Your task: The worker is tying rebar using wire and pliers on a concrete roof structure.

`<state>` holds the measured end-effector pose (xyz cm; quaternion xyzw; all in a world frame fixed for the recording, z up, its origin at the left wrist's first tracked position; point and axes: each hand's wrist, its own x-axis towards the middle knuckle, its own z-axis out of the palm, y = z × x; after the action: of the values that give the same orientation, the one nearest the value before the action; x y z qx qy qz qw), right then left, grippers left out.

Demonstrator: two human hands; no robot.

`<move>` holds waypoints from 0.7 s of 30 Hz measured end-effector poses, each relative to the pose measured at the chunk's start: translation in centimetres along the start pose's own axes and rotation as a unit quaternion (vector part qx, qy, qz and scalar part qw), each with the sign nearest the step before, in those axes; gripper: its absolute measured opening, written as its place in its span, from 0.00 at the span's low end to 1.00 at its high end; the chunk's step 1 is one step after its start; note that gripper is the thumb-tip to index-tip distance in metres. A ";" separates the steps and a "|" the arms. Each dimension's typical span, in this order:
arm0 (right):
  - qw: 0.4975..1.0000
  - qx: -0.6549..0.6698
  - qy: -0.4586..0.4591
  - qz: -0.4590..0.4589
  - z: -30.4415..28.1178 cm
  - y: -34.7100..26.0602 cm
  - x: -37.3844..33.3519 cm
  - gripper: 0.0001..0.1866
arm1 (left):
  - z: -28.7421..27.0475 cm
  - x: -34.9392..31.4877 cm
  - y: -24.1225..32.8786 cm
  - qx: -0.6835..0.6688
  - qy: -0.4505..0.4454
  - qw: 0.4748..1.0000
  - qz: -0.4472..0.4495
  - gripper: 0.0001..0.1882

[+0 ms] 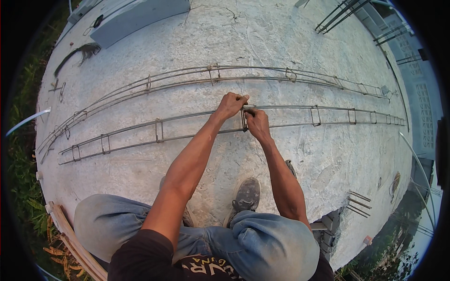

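Observation:
A long rebar cage (185, 116) of thin steel bars with square wire stirrups lies crosswise in front of me. At its middle, both hands meet on the upper bar by a stirrup (243, 120). My left hand (229, 106) is closed in a pinch just above that bar. My right hand (258, 124) is closed too, its fingers curled at the bar right of the stirrup. Whatever small thing either hand grips is hidden by the fingers. Beyond them lies a second rebar cage (253, 67), bent in a gentle curve with several stirrups.
I crouch on a rough concrete slab (281, 164), a shoe (247, 194) below my hands. A grey block (140, 21) and a bundle of dark wire (86, 50) lie far left. Rebar stubs (359, 204) jut out at the right, by a gap. Planks (77, 241) lie along the left edge.

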<state>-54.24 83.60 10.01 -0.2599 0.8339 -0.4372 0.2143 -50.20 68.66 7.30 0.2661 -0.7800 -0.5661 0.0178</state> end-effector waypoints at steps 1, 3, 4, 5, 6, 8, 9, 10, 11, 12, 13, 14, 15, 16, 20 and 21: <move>1.000 0.001 -0.001 -0.002 -0.1 0.0 0.1 0.17 | -0.1 0.1 0.0 -0.008 -0.020 1.000 -0.022 0.30; 0.998 -0.049 -0.029 0.002 -0.5 -0.5 0.0 0.15 | -0.4 0.2 0.0 0.004 -0.035 0.999 -0.025 0.35; 0.998 -0.049 -0.030 0.002 -0.5 -0.7 -0.1 0.15 | -0.5 0.1 0.0 0.016 -0.050 0.998 -0.027 0.40; 0.998 -0.061 -0.028 -0.013 -0.7 -0.7 -0.2 0.14 | -0.3 0.1 0.0 0.014 -0.051 0.998 -0.026 0.40; 0.997 -0.072 -0.026 -0.029 -0.9 -0.6 -0.2 0.14 | -0.3 0.1 0.0 0.016 -0.053 0.998 -0.017 0.42; 0.993 -0.091 -0.011 -0.069 -0.6 -0.4 -0.1 0.13 | -0.4 0.0 -0.4 0.017 -0.054 0.998 -0.005 0.44; 0.988 -0.108 0.003 -0.109 -0.2 -0.4 0.0 0.13 | -0.6 -0.2 -0.9 0.035 -0.041 0.998 0.022 0.44; 0.988 -0.107 0.004 -0.111 0.0 -0.3 0.0 0.13 | -0.7 -0.3 -1.2 0.052 -0.028 0.997 0.049 0.43; 0.987 -0.106 0.016 -0.118 0.1 0.1 -0.1 0.12 | -0.4 -0.6 -0.8 0.050 -0.030 0.997 0.050 0.43; 0.986 -0.104 0.028 -0.126 0.2 0.6 -0.2 0.12 | -0.2 -0.9 -0.5 0.066 -0.021 0.996 0.054 0.42; 0.986 -0.107 0.029 -0.125 0.1 0.9 -0.3 0.12 | 0.0 -1.3 -0.1 0.084 -0.012 0.995 0.057 0.41; 0.984 -0.115 0.034 -0.135 0.2 0.9 -0.3 0.11 | 0.1 -1.6 0.0 0.084 -0.011 0.995 0.059 0.41; 0.981 -0.124 0.039 -0.145 0.2 0.9 -0.3 0.11 | 0.1 -2.0 0.2 0.082 -0.006 0.994 0.071 0.39; 0.980 -0.125 0.040 -0.147 0.2 0.8 -0.4 0.11 | 0.1 -2.3 0.3 0.080 -0.001 0.993 0.084 0.36; 0.985 -0.117 0.034 -0.125 0.2 0.9 -0.9 0.10 | 0.7 -3.5 1.0 0.140 -0.007 0.986 0.090 0.26; 0.986 -0.101 0.039 -0.129 0.5 0.6 -0.9 0.10 | 0.5 -3.5 0.5 0.142 -0.005 0.986 0.090 0.26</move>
<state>-53.38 84.16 9.34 -0.3686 0.8409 -0.3845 0.0956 -47.55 70.78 8.54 0.1919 -0.8733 -0.4469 0.0271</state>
